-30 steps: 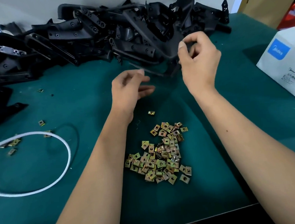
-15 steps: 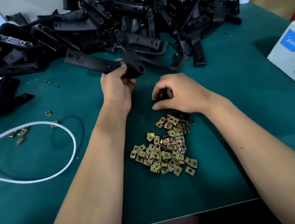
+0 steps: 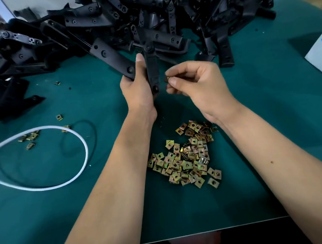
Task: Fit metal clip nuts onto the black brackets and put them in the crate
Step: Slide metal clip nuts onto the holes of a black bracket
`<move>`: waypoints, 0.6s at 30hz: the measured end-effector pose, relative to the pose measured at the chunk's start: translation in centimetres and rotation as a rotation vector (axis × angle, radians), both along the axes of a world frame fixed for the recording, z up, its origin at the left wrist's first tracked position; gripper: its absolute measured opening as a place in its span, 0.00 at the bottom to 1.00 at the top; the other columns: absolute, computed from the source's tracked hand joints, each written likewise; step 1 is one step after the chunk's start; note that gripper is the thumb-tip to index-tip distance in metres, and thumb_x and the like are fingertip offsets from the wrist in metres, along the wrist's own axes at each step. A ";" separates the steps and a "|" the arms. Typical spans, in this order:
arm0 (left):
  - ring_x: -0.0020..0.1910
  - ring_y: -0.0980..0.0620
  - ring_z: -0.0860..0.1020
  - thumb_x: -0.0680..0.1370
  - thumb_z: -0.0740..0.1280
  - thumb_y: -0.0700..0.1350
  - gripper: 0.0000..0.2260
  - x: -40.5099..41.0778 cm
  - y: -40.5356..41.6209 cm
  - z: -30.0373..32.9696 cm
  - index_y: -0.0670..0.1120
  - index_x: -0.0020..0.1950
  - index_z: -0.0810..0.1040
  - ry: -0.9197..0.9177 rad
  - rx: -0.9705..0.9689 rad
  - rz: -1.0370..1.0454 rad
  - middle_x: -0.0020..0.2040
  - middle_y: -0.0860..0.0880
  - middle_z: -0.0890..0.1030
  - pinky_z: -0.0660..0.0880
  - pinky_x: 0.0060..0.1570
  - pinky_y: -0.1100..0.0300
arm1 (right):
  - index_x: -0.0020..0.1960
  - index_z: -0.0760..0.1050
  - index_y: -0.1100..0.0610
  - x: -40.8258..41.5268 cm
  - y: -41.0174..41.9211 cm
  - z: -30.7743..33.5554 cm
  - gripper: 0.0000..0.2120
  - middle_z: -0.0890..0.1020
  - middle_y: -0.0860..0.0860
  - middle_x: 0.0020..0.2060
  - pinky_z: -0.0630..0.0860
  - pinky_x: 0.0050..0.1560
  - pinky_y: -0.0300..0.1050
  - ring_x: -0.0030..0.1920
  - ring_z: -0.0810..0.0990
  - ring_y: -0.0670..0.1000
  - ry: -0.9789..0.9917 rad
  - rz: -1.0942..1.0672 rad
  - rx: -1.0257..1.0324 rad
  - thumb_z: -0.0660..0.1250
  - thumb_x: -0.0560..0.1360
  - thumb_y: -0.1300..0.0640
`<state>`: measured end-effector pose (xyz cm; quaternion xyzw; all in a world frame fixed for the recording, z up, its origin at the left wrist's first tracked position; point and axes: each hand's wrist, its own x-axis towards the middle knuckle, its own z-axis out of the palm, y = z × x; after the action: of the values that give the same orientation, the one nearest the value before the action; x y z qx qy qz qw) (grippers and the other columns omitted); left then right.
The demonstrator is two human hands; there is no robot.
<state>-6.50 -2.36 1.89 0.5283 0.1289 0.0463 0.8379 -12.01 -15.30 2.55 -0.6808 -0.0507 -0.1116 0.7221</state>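
Head view: one green desk [image 3: 272, 112].
Left hand [image 3: 136, 89]: fingers grip one black bracket [image 3: 152, 72].
Right hand [image 3: 197, 83]: fingers pinch one clip nut [image 3: 167, 79] just beside bracket.
Clip nut pile [image 3: 186, 156]: dozens, below bracket.
Bracket heap [image 3: 128, 19]: many, beyond bracket.

Black bracket [image 3: 151, 70] held upright; brass clip nuts [image 3: 186, 158] heaped nearby.

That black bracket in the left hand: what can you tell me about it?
The black bracket looks like matte black plastic, a two-armed piece. One arm runs up-left with round holes along it, the other stands near upright with a hole at its lower end. The left hand grips it above the green table. The right hand holds a small clip nut just beside it.
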 end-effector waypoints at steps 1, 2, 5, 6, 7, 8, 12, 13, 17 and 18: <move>0.34 0.51 0.76 0.80 0.71 0.54 0.15 0.1 0.0 -0.1 0.47 0.42 0.71 -0.007 -0.009 0.010 0.33 0.51 0.76 0.74 0.37 0.55 | 0.50 0.83 0.61 -0.1 0.3 0.0 0.08 0.87 0.54 0.40 0.82 0.44 0.41 0.40 0.87 0.53 0.016 0.005 0.042 0.71 0.76 0.72; 0.35 0.50 0.75 0.81 0.71 0.53 0.15 0.1 0.0 -0.1 0.46 0.42 0.71 -0.011 -0.012 0.023 0.33 0.51 0.75 0.73 0.38 0.54 | 0.50 0.83 0.62 -0.2 0.5 -0.1 0.07 0.86 0.55 0.39 0.83 0.43 0.42 0.40 0.87 0.54 0.029 -0.002 0.081 0.72 0.75 0.71; 0.33 0.52 0.73 0.82 0.69 0.51 0.15 0.3 -0.1 -0.2 0.46 0.41 0.70 -0.034 0.016 0.053 0.32 0.52 0.73 0.72 0.37 0.55 | 0.49 0.82 0.63 -0.3 0.8 -0.1 0.05 0.86 0.58 0.38 0.83 0.40 0.43 0.38 0.87 0.55 0.055 -0.039 0.156 0.75 0.74 0.69; 0.32 0.53 0.73 0.82 0.69 0.51 0.15 0.3 -0.2 -0.2 0.47 0.40 0.70 -0.041 0.035 0.062 0.31 0.53 0.73 0.71 0.36 0.55 | 0.48 0.82 0.63 -0.4 0.8 0.0 0.05 0.86 0.59 0.39 0.83 0.39 0.43 0.37 0.87 0.55 0.057 -0.044 0.163 0.76 0.74 0.68; 0.32 0.53 0.72 0.82 0.69 0.51 0.15 0.3 -0.3 -0.2 0.47 0.39 0.69 -0.044 0.054 0.069 0.31 0.53 0.73 0.71 0.36 0.55 | 0.48 0.82 0.64 -0.4 0.8 0.0 0.04 0.86 0.59 0.39 0.83 0.39 0.42 0.37 0.87 0.55 0.057 -0.046 0.170 0.76 0.74 0.68; 0.33 0.53 0.72 0.82 0.69 0.51 0.15 0.2 -0.3 -0.3 0.47 0.39 0.69 -0.046 0.069 0.074 0.31 0.54 0.72 0.71 0.36 0.55 | 0.48 0.82 0.64 -0.5 0.8 0.0 0.04 0.87 0.58 0.39 0.83 0.40 0.42 0.37 0.87 0.54 0.057 -0.046 0.177 0.75 0.74 0.68; 0.36 0.50 0.75 0.82 0.68 0.51 0.15 0.1 -0.4 -0.4 0.46 0.41 0.70 -0.043 0.098 0.092 0.34 0.51 0.75 0.74 0.39 0.54 | 0.50 0.83 0.64 -0.5 1.0 -0.1 0.04 0.87 0.55 0.38 0.83 0.41 0.43 0.38 0.87 0.54 0.063 -0.048 0.160 0.73 0.76 0.69; 0.36 0.50 0.75 0.82 0.68 0.51 0.14 0.1 -0.5 -0.4 0.46 0.41 0.71 -0.042 0.102 0.100 0.35 0.50 0.75 0.75 0.39 0.54 | 0.49 0.83 0.63 -0.5 1.1 -0.1 0.04 0.87 0.54 0.37 0.83 0.40 0.43 0.37 0.87 0.53 0.068 -0.049 0.144 0.72 0.77 0.70; 0.37 0.52 0.77 0.82 0.68 0.51 0.13 0.0 -0.6 -0.4 0.47 0.41 0.72 -0.050 0.147 0.102 0.36 0.51 0.77 0.75 0.40 0.55 | 0.48 0.83 0.61 -0.6 1.3 0.0 0.04 0.86 0.54 0.36 0.83 0.38 0.43 0.36 0.86 0.53 0.079 -0.047 0.111 0.73 0.76 0.69; 0.37 0.52 0.77 0.82 0.68 0.51 0.13 -0.1 -0.7 -0.4 0.47 0.41 0.73 -0.052 0.155 0.104 0.37 0.51 0.78 0.76 0.40 0.55 | 0.48 0.83 0.61 -0.6 1.3 0.0 0.04 0.86 0.53 0.36 0.82 0.37 0.43 0.35 0.86 0.53 0.079 -0.049 0.113 0.73 0.76 0.68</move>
<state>-6.58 -3.02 1.52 0.5826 0.1304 0.1133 0.7942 -12.66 -13.99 2.55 -0.6440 0.0010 -0.1049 0.7578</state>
